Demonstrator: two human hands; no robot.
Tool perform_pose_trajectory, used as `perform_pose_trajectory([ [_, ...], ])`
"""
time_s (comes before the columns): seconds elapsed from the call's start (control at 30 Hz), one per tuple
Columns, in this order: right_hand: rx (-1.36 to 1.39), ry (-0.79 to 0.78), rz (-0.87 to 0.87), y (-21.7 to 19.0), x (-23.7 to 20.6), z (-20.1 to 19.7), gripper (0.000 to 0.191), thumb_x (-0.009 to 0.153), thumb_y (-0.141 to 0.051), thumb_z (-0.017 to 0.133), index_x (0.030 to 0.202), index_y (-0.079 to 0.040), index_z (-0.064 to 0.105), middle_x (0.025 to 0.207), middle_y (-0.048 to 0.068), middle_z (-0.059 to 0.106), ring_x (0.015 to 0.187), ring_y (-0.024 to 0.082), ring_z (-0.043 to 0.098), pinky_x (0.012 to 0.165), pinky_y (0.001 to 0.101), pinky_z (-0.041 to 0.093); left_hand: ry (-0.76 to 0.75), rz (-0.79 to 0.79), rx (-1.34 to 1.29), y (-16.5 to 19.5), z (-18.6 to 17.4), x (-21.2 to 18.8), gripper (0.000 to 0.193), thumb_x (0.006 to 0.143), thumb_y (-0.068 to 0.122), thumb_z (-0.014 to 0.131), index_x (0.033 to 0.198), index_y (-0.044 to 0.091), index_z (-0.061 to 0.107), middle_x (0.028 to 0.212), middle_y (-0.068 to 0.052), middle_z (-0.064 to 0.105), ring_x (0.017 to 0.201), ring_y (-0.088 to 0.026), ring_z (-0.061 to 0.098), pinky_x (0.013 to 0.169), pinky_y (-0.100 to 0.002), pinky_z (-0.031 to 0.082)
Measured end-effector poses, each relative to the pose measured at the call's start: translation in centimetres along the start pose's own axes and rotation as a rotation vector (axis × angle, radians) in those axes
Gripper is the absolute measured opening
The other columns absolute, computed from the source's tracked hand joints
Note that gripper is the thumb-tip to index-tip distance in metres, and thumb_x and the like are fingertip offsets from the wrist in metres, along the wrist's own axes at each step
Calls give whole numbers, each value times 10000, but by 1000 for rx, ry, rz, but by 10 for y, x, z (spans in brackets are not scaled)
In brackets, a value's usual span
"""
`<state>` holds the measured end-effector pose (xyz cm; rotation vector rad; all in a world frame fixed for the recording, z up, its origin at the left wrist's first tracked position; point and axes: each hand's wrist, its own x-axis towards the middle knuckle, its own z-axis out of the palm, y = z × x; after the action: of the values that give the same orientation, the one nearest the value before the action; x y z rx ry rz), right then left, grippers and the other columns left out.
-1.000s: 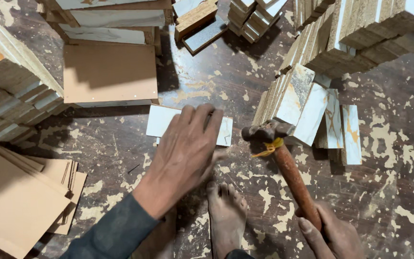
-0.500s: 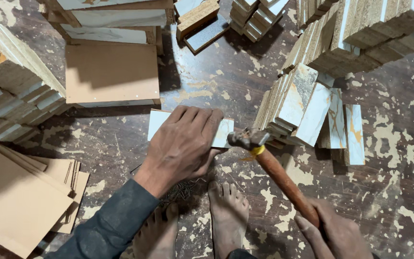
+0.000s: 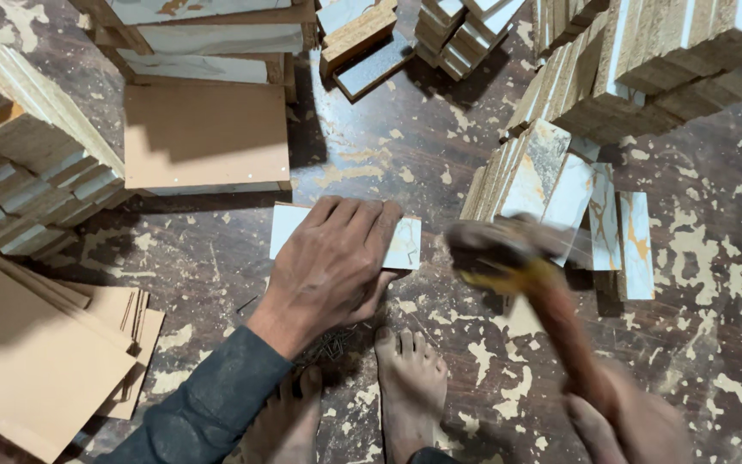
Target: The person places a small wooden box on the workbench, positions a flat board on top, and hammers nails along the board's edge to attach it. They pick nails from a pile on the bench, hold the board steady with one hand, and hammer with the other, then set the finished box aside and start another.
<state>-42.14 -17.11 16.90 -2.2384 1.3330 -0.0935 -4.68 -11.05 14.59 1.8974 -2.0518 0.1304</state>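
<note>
1. I see my left hand (image 3: 337,266) lying flat, palm down and fingers together, pressing a small white laminated panel (image 3: 405,243) against the floor; only the panel's two ends show from under the hand.
2. My right hand (image 3: 637,425), at the lower right edge, is wrapped shut round the reddish wooden handle of a hammer (image 3: 526,283). The hammer is motion-blurred; its dark head sits just right of the panel, with a yellow band below the head.
3. I see no bins or trays; everything is stacked loose on the floor.
4. Just right of the hammer head, a row of board pieces (image 3: 551,185) leans on edge, their faces white with rust-coloured marbling and their cores coarse particleboard.
5. A larger stack of the same boards (image 3: 646,69) fills the upper right, raw chip edges outward.
6. A plain tan sheet (image 3: 206,137) lies flat above my left hand, smooth and rectangular, with more laminated strips piled behind it.
7. Thin brown sheets (image 3: 36,344) fan out at the lower left, below a slanted pile of strips.
8. A small heap of dark nails (image 3: 328,348) lies beside my left wrist, near my bare feet (image 3: 410,378).
9. The floor (image 3: 422,146) is dark brown, with pale blotches all over.
</note>
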Motion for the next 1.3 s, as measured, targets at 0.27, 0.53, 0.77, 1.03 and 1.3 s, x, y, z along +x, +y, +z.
perform_pose_trajectory([
  [0.27,-263,-335,200,27,7,20,295,1021,-423,470,1112,-216,660,670,-8,633,566,128,633,591,306,594,-12,9,-5,0,-2,-1,776,673,327,790,1295,-60,533,1044,-159,640,969,-275,617,931,-408,517],
  [0.53,-48,246,-200,-14,-6,3,295,1036,-336,476,1031,-85,631,773,46,658,683,157,638,646,386,573,-28,1,10,0,-1,-2,731,683,302,783,1273,-48,534,1026,-140,632,954,-256,616,925,-398,511],
  [0.77,-100,94,-50,-25,1,4,403,873,-357,548,1142,-85,674,708,81,727,644,217,735,659,458,607,27,1,-31,1,-2,0,735,719,333,799,1287,-51,533,1053,-146,639,978,-262,622,940,-411,506],
  [1.03,-287,-119,-46,1,22,26,290,1023,-320,567,1254,-155,626,826,96,695,761,233,680,691,386,595,20,-18,-64,1,-7,-1,716,661,278,796,1259,-29,551,1064,-145,652,990,-269,628,943,-400,515],
  [1.3,-161,452,-295,-8,-8,29,385,951,-240,660,1271,-53,555,924,215,688,842,333,700,760,484,550,24,8,-72,1,-4,0,703,694,279,797,1247,-73,544,1039,-171,645,957,-278,625,941,-417,513],
])
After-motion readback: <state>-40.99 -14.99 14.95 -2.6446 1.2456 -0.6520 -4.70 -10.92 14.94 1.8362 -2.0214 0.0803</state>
